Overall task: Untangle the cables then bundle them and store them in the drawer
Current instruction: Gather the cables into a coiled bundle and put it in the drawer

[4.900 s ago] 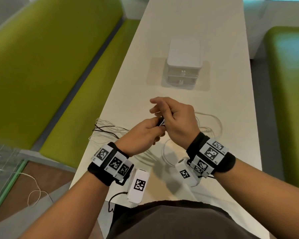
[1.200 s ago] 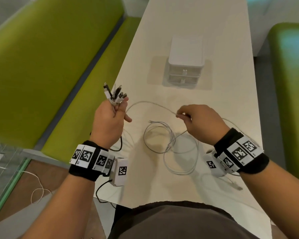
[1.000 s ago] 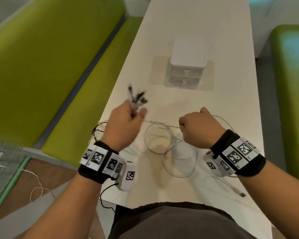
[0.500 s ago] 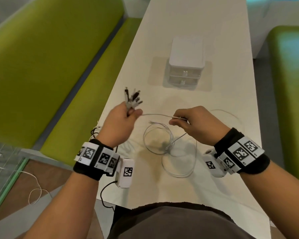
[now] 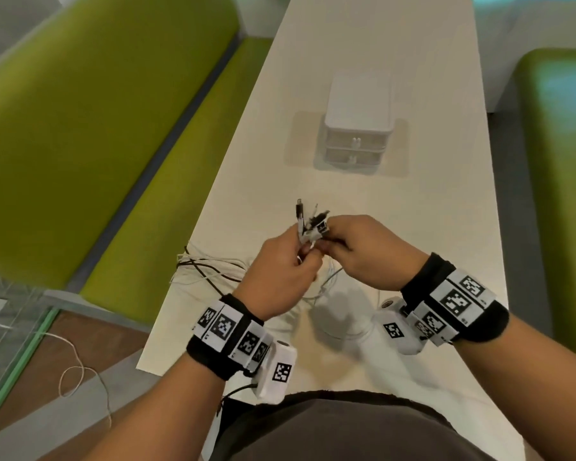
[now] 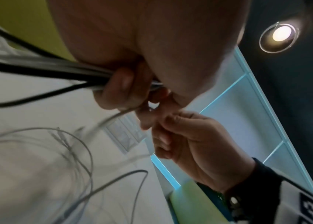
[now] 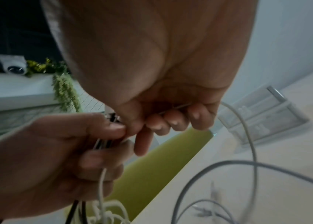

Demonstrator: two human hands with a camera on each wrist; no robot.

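My left hand (image 5: 293,261) grips a bunch of black and white cables (image 6: 56,68) just below their connector ends (image 5: 310,221), which stick up above the table (image 5: 446,227). My right hand (image 5: 336,242) meets it from the right. Its fingers (image 7: 171,121) are curled round a thin white cable (image 7: 247,136) and pinch at the connectors. The bunch's tails (image 5: 210,267) trail left over the table edge. White cable loops (image 7: 228,166) lie on the table under both hands. The white two-drawer unit (image 5: 356,128) stands farther back with both drawers closed.
Green benches (image 5: 97,128) flank the long white table on both sides. Bare tabletop (image 5: 363,194) separates my hands from the drawer unit. Another white cord (image 5: 80,371) lies on the floor at the lower left.
My hands were apart with the white cable stretched between them. My right hand has come left to the connector bunch, and my left hand has shifted right to meet it.
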